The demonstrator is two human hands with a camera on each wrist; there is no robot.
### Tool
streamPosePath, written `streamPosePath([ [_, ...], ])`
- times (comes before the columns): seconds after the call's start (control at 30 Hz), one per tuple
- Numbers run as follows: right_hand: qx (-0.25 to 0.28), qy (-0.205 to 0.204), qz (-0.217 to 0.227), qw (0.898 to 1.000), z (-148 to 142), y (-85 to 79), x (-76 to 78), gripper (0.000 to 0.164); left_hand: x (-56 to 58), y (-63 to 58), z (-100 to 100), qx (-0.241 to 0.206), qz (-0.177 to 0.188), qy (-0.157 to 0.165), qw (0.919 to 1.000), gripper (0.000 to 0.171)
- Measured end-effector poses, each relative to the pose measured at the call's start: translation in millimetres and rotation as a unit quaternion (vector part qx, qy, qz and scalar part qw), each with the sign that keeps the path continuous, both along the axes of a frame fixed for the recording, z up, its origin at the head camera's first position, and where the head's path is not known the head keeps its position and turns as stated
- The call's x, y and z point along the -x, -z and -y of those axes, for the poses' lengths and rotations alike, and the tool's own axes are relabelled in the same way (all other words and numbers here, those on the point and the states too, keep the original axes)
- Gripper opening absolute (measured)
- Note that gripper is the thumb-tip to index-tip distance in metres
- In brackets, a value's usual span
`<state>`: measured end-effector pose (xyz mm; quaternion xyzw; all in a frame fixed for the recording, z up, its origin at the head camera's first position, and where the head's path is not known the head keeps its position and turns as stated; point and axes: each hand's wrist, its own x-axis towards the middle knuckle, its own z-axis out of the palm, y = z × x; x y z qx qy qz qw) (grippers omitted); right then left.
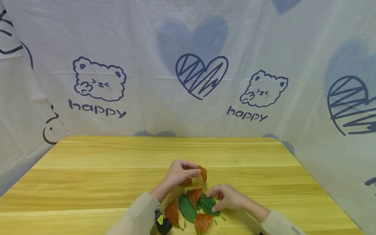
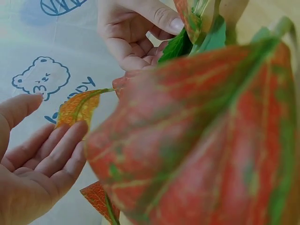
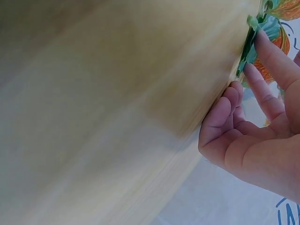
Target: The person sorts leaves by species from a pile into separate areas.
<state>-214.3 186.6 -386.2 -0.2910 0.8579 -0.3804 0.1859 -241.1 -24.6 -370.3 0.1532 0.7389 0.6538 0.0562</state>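
In the head view my left hand (image 1: 180, 171) reaches over the table, its fingertips against a red-orange leaf (image 1: 203, 174). The left wrist view has the left hand (image 2: 42, 164) with its thumb spread away from its fingers, which touch an orange leaf (image 2: 77, 110). My right hand (image 1: 227, 197) holds a dark green leaf (image 1: 208, 204) by its edges, between thumb and finger. Beside it lie another green leaf (image 1: 187, 209) and red leaves (image 1: 195, 196), (image 1: 172, 212), (image 1: 202, 222). A further red leaf (image 1: 185, 182) is partly hidden under the left hand.
The leaves lie on a wood-grain table (image 1: 102, 182). A white curtain (image 1: 147, 42) printed with hearts and bears hangs behind it and at the sides. A black strap device (image 1: 162, 222) sits on the left wrist.
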Motion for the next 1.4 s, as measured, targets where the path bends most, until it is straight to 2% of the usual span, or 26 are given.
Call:
streamPosePath([
  [0.2,-0.003,0.004,-0.005,1.000,1,0.2,-0.6,0.032,1.0,-1.7,3,-0.008,-0.004,-0.047,0.9988,0.025],
  [0.37,-0.003,0.005,-0.003,1.000,1,1.0,0.4,0.033,0.7,-5.8,5,-0.026,0.001,-0.066,0.9975,0.023],
  [0.67,-0.003,0.004,-0.003,1.000,1,1.7,1.1,0.032,0.0,-13.5,6,-0.079,0.016,-0.053,0.9954,0.019],
  [0.87,-0.003,0.005,-0.003,1.000,2,1.4,0.6,0.032,-2.8,-17.0,13,-0.075,0.012,-0.057,0.9955,0.019],
  [1.4,-0.002,0.005,0.003,1.000,2,-1.0,-2.0,0.032,-0.7,-13.6,47,-0.048,0.005,-0.121,0.9915,0.012],
])
